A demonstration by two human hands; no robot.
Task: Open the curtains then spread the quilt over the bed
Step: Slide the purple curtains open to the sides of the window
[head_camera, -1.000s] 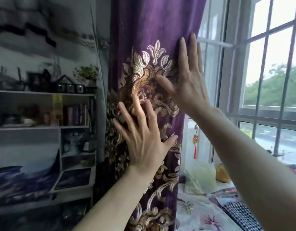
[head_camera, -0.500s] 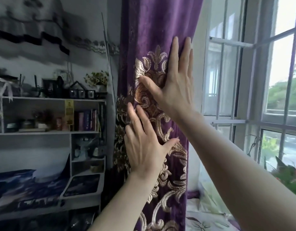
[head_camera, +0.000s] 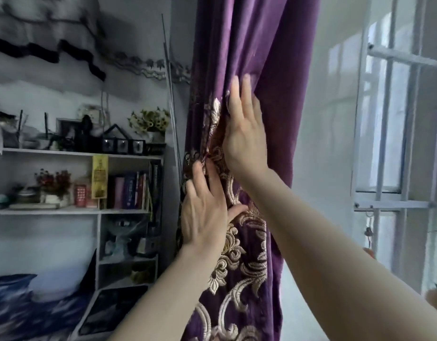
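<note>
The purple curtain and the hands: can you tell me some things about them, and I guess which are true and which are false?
1. Both hands are flat against the purple curtain. True: the left hand and the right hand press on it with straight fingers.
2. The right hand is lower than the left hand. False: the right hand is higher up on the cloth.
3. The curtain has gold-coloured flower stitching. True.
4. The curtain covers the whole window. False: it is bunched to the left, and the window's white bars show on the right.
5. The shelf to the left of the curtain holds books. True.
</note>
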